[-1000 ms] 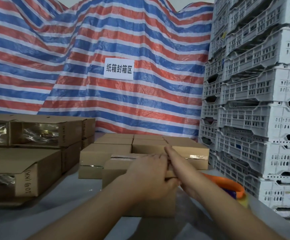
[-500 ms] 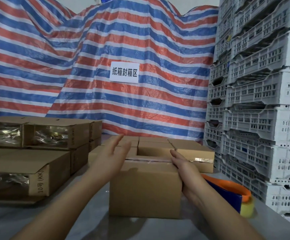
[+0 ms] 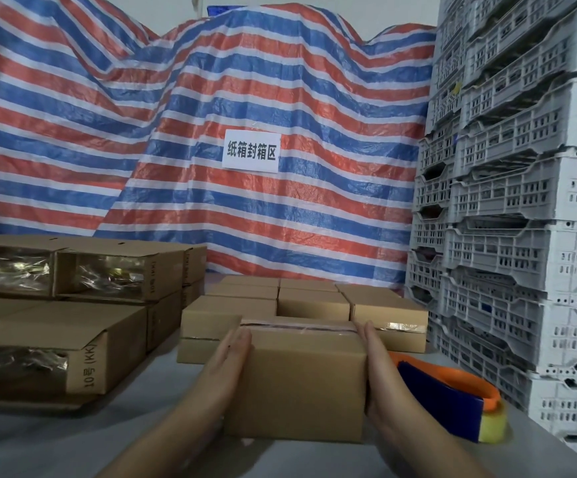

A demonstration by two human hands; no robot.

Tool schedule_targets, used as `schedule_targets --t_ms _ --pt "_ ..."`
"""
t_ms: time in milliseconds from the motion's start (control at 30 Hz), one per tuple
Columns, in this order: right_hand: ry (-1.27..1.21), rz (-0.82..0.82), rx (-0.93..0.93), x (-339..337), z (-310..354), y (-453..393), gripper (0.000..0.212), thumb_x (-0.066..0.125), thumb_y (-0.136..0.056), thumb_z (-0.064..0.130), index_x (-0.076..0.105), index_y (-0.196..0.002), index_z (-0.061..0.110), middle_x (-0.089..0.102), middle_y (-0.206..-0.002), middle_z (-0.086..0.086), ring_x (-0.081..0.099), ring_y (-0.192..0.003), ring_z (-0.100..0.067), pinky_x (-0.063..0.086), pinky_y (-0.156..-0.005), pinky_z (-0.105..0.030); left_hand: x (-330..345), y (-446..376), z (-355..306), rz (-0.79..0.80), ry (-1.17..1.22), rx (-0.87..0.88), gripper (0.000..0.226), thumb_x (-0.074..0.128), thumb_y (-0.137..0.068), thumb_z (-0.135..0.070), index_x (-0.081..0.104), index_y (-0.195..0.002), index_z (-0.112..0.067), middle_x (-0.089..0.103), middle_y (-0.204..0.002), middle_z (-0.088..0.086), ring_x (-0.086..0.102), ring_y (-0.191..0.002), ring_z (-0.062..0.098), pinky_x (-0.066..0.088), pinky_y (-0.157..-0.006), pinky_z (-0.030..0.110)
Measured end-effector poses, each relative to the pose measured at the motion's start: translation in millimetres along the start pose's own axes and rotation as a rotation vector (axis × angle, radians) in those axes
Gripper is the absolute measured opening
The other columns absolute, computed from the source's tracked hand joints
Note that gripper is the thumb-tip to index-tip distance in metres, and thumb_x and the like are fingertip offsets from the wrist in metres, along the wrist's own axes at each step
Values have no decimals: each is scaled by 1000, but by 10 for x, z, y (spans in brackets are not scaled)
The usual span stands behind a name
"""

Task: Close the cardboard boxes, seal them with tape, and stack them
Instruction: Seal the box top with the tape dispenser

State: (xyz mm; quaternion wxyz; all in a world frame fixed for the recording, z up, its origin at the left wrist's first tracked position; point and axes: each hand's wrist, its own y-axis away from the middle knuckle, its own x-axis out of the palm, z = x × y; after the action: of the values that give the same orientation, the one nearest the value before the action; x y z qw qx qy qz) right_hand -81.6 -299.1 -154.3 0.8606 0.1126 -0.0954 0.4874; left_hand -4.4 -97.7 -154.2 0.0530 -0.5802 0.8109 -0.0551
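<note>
Box in my hands: a closed cardboard box [image 3: 301, 384] sits on the grey table [image 3: 73, 439], near me and at the middle of my view, with a strip of tape across its top at the far edge.
My left hand: my left hand [image 3: 226, 365] lies flat against the box's left side, fingers straight and together, pointing away from me.
My right hand: my right hand [image 3: 378, 370] presses flat on the box's right side in the same way, fingers straight; the box is squeezed between my two palms.
Box and table: I cannot tell whether the box's bottom rests on the table or is just off it.
Sealed boxes beyond: a group of closed boxes [image 3: 311, 301] stands just behind the one I hold, farther off and side by side; tape shines on the front of the right one.
Tape dispenser: an orange and blue tape dispenser [image 3: 452, 405] lies on the table just right of my right hand, with a yellowish roll at its near end.
Left stack: larger boxes [image 3: 73, 326] are piled to the left, their open ends showing shiny wrapped contents.
Crates: white plastic crates [image 3: 521, 201] are stacked high on the right.
Backdrop: a red, white and blue striped tarp [image 3: 211, 98] hangs at the far side, with a white sign [image 3: 251, 155] on it.
</note>
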Motion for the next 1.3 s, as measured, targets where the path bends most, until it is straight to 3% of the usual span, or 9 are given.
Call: schedule_targets --t_ms 67,200,300,367,467,600,767,1100,1300 --pt "18 3 15 -12 -51 10 94 61 -45 84 60 -116 21 75 -103 -21 73 -92 -38 58 -83 -52 -27 81 20 63 25 1 78 43 -65 -78 41 -137 -48 50 -129 -11 47 -100 4 38 -84 22" --pt "284 93 -201 -100 -41 128 75 54 -88 68 29 -152 39 43 -150 -3 46 -134 -34 39 -109 -38 -96 218 19 137 10 40 75 56 -64 -65 35 -134 -50 52 -118 -15 47 -92 -6 42 -65 12" --pt "469 197 -247 -194 -74 300 114 63 -50 94 6 -145 68 30 -152 16 38 -143 -28 34 -116 -54 -62 267 -23 91 -12 64 68 57 -63 -67 42 -127 -50 54 -120 -13 49 -97 0 40 -72 21" --pt "564 107 -307 -216 -29 335 120 52 -44 101 20 -150 57 47 -148 12 51 -132 -21 41 -111 -50 26 242 -74 22 -39 81 41 55 -70 -66 52 -106 -46 54 -103 -21 47 -89 -5 38 -70 25" --pt "699 -33 -377 -191 171 289 79 37 -58 93 59 -116 44 65 -110 19 59 -99 -1 47 -86 -32 159 124 -174 -13 -122 69 22 49 -88 -63 51 -92 -42 50 -95 -19 46 -85 0 36 -70 30" --pt "854 -169 -372 -256 469 184 60 35 -82 83 58 -79 28 56 -84 20 52 -79 0 38 -68 -25 260 -93 -281 95 -136 -31 26 43 -95 -59 46 -107 -36 55 -102 -9 54 -92 11 41 -79 35" --pt "1220 -281 -343 -313 657 -152 77 26 -89 81 65 -106 17 64 -111 -7 54 -94 -22 42 -80 -33 331 -271 -420 155 -204 -167 26 45 -98 -54 47 -91 -30 60 -96 0 59 -88 19 46 -66 33" --pt "1363 -238 -163 -269 733 -532 74 33 -96 67 54 -139 10 55 -141 -13 55 -122 -29 44 -97 -33 465 -526 -405 157 -304 -327 35 47 -97 -56 47 -91 -21 61 -95 12 61 -81 27 51 -58 36" --pt "1520 -313 -244 -212 771 -500 70 25 -101 62 59 -132 9 59 -136 -14 57 -119 -29 45 -91 -34 527 -565 -491 45 -603 -322 55 38 -101 -48 55 -110 3 63 -104 21 63 -96 34 55 -85 42"
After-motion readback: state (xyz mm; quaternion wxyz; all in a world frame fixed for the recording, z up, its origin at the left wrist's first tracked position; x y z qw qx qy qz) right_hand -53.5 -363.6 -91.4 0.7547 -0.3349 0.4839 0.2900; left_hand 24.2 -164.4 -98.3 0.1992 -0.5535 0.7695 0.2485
